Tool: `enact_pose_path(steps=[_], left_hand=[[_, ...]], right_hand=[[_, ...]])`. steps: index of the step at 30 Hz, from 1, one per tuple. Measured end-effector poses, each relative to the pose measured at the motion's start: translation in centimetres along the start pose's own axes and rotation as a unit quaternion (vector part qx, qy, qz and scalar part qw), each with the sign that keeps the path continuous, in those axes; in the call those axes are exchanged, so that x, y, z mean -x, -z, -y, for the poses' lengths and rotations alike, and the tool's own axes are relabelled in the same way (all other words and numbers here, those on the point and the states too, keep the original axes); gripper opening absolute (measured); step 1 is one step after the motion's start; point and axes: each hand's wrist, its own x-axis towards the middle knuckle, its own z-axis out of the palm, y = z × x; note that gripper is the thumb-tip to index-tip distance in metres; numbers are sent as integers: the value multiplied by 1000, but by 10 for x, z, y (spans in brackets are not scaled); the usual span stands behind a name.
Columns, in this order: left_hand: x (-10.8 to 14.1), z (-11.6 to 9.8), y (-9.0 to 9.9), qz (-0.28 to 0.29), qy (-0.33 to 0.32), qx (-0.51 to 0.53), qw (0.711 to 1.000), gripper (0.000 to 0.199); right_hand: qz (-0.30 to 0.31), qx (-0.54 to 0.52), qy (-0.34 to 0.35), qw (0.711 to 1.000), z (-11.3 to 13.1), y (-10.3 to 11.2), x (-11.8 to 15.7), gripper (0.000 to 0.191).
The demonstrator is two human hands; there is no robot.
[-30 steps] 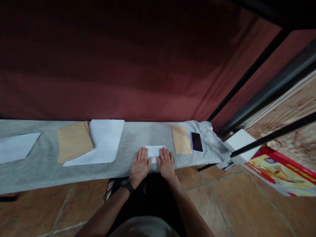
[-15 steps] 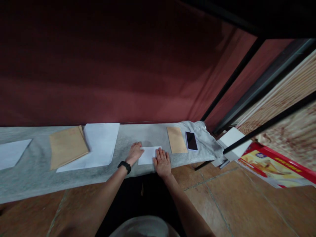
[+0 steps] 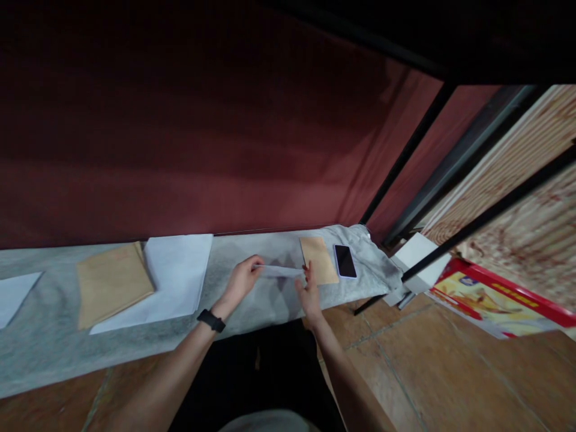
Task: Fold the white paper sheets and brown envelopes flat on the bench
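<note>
The white paper (image 3: 279, 272) has risen off the cloth (image 3: 256, 309), opposite ends pinched in left grip (image 3: 243, 278) and right grip (image 3: 309, 294).

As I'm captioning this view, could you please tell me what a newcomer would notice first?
Probably the dark red backdrop across the top. Next come the left hand, pinching a white paper above the grey cloth, and the right hand at its right end. The red-and-yellow box at lower right stands out.
</note>
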Motion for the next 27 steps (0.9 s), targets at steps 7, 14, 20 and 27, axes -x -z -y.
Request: enact_pose_path(steps=[7,14,20,27], left_hand=[[67,26,-21,7,-147,-125,981,26],[91,46,-36,45,-113,-169,978,28],[75,52,-32,69,-128,-135,980,27],[79,51,-28,78,-124,-151,978,35]], right_hand=[[61,15,4,998,-3,21,-2,33],[115,165,85,976,0,8,33,41],[160,248,161,942,18,-20,30,39],[151,359,155,908,15,-28,42,45]])
